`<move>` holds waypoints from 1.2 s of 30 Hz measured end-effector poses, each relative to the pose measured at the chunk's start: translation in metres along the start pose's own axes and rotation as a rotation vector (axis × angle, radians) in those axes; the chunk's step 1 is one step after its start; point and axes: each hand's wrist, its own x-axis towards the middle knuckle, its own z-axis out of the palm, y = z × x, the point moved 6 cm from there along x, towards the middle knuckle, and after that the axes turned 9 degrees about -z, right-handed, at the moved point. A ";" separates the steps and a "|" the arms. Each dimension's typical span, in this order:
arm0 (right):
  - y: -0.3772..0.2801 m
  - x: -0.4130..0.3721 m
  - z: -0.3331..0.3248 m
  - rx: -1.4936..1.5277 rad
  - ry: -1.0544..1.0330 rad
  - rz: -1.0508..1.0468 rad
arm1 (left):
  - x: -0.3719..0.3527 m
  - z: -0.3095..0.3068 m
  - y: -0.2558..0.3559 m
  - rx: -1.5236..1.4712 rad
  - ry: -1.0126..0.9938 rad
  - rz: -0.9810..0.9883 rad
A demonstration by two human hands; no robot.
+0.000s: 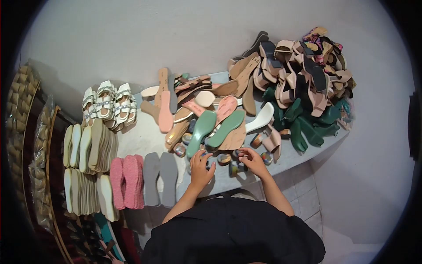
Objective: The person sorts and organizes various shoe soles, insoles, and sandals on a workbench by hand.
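My left hand [202, 170] is over the table's front edge, thumb and fingers apart, just below a green insole [201, 132]. Small round multicoloured pieces lie by its fingertips, partly hidden. To the right, my right hand [252, 162] has its fingers spread and curved, with nothing visibly gripped. Between the hands are a round multicoloured piece [224, 159] and another [234, 170]. A similar piece [266, 158] sits just right of my right hand. Above the hands, a second green insole [227, 129] overlaps a tan sheet-like piece [235, 140].
Grey insoles [169, 180], pink fuzzy insoles [127, 181] and stacked beige insoles [102, 147] line the left. White sandals [105, 102] stand behind them. Beige-pink shoes [288, 83] and green soles [307, 132] are heaped at right. Shelves [52, 167] stand far left.
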 end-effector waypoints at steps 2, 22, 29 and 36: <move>0.002 0.001 -0.036 -0.029 0.030 -0.010 | 0.010 0.026 0.015 -0.006 -0.005 -0.001; -0.027 0.232 -0.085 -1.366 -0.222 -0.597 | 0.109 0.104 0.039 0.074 0.037 -0.024; -0.018 0.379 -0.107 -1.797 -0.125 -0.848 | 0.110 0.103 0.021 -0.034 0.093 -0.119; -0.038 0.448 -0.129 -1.796 -0.389 -0.497 | 0.118 0.088 0.006 -0.100 0.111 -0.198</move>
